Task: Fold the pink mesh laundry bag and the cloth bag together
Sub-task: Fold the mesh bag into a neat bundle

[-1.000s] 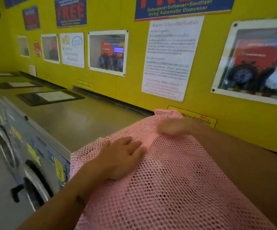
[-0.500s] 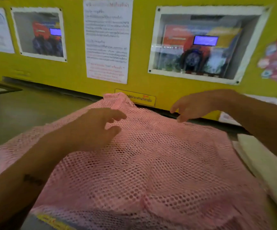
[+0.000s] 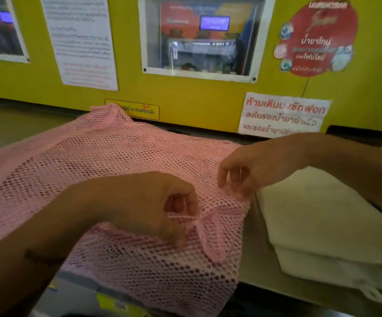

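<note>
Our one pink mesh bag (image 3: 107, 170) lies flat on the table (image 3: 249, 252), stretching long from left to right. Our left hand (image 3: 149, 209) and right hand (image 3: 254, 172) both pinch its right edge with closed fingers. One cream cloth bag (image 3: 322, 229) waits just beside, nearest our right hand.

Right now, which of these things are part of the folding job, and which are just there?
Part of the job:
- pink mesh bag, spread on the counter
- cloth bag, cream, lying folded to its right
- left hand and right hand, both pinching the mesh near its right edge

Just there:
- paper notices on the yellow wall
- red round sticker
</note>
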Available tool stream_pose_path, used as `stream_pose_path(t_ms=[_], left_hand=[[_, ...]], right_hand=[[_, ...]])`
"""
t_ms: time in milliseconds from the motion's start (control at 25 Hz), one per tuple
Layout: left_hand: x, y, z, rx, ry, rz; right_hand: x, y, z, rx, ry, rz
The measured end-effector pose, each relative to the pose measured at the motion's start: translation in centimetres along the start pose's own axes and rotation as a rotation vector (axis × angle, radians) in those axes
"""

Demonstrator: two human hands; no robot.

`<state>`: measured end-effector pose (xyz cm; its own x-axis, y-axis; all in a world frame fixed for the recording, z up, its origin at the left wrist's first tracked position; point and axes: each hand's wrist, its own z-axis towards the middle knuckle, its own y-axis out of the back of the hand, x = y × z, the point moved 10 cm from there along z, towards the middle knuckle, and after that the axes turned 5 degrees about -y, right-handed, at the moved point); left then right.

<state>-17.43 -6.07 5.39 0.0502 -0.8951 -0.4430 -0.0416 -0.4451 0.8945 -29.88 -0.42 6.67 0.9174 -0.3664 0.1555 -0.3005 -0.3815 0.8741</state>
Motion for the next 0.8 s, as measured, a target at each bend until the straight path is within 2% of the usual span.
stream_pose_path(t_ms=[200, 240, 320, 400, 520, 600, 680, 760, 800], left_hand=[[-2.5, 1.9, -0.7, -0.220, -0.044, 0.039], [-3.1, 2.4, -1.1, -0.264, -0.061, 0.044], [-3.8, 3.7, -2.0, -0.334, -0.081, 0.064], [-4.2, 4.1, -2.9, -0.351, -0.120, 0.073], [-4.6, 3.6, -4.2, -0.388, -0.224, 0.086], [-4.5, 2.8, -4.9, -0.394, -0.255, 0.115], [-3.8, 2.1, -5.2, -0.308, -0.189, 0.084], [-3.1, 0.3, -5.8, -0.044, -0.045, -0.057], [-2.9, -0.5, -6.3, 0.084, 0.015, -0.144]], right_hand=[[1.4, 0.5, 0.2, -0.173, 0.145, -0.098], [1.6, 0.8, -0.4, -0.150, 0.155, -0.053], [1.6, -0.3, -1.2, -0.005, 0.149, 0.019], [2.4, -2.2, -1.3, 0.068, 0.190, -0.078], [4.4, -2.3, -0.9, -0.094, 0.322, -0.207], [5.2, -0.4, -1.8, -0.191, 0.363, -0.133], [5.7, 0.5, -2.8, -0.147, 0.391, -0.011], [5.9, -0.2, -3.4, -0.009, 0.380, 0.019], [5.4, -0.2, -3.1, -0.006, 0.351, 0.004]])
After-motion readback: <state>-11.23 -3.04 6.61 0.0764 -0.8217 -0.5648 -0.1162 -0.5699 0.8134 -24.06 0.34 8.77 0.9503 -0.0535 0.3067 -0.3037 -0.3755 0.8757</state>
